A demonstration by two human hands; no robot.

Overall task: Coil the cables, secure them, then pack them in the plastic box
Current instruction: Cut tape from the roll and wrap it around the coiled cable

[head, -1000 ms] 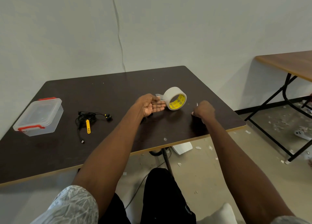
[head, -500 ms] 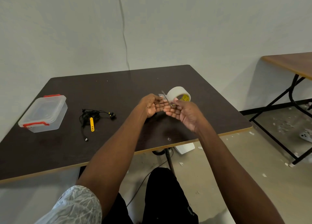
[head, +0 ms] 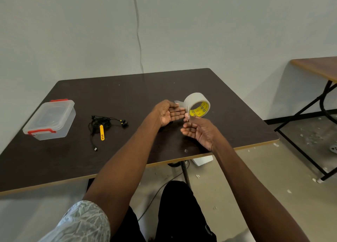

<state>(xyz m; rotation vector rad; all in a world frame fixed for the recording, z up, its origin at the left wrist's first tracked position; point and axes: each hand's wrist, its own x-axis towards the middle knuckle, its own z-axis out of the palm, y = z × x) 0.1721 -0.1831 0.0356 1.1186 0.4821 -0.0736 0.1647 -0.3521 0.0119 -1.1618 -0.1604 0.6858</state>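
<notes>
A thin blade-like tool (head: 188, 112), too small to identify, is pinched in the fingers of the right hand (head: 197, 130) beside the tape roll (head: 197, 105) on the dark table (head: 127, 88). The tape's free end (head: 177, 103) is held by the half-curled left hand (head: 168, 112). Well to the left lie the black cables (head: 102, 122), loosely bunched, with a yellow tie (head: 101, 132); light and limp, they are probably best gathered by the bundle's middle. Farther left stands the clear plastic box (head: 51, 119), its red-clipped lid on.
</notes>
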